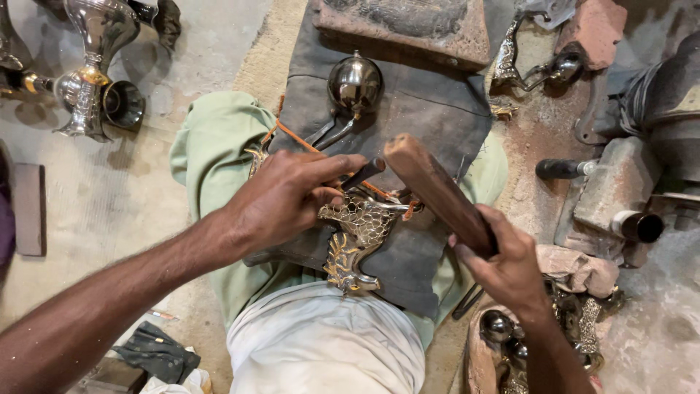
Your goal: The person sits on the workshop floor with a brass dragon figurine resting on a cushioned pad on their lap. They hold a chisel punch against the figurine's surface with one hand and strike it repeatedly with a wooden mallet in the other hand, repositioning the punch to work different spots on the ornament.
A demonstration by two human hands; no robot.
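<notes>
Ornate brass casting [357, 237] on dark leather pad [430, 117], long axis toward the body. Left hand [288, 197] nearer, fingers pinching a slim tool [362, 174], probably a punch. Right hand [503, 266], fingers wrapped around wooden mallet [437, 191], just beside.

**Colours & patterns**

Ornate metal piece [357, 233]: gold w/ silver, scale-like relief pattern. Mallet [437, 193]: reddish-brown wood. Punch [362, 174]: dark. Cloth [408, 124] under work: dark grey, w/ orange cord [295, 137] across it. Fabric [211, 146] beneath: pale green; garment [324, 343] white. Round pot [354, 84]: polished silver. Vase [95, 66]: silver, gold band. Floor [146, 204]: dusty grey-beige.
</notes>
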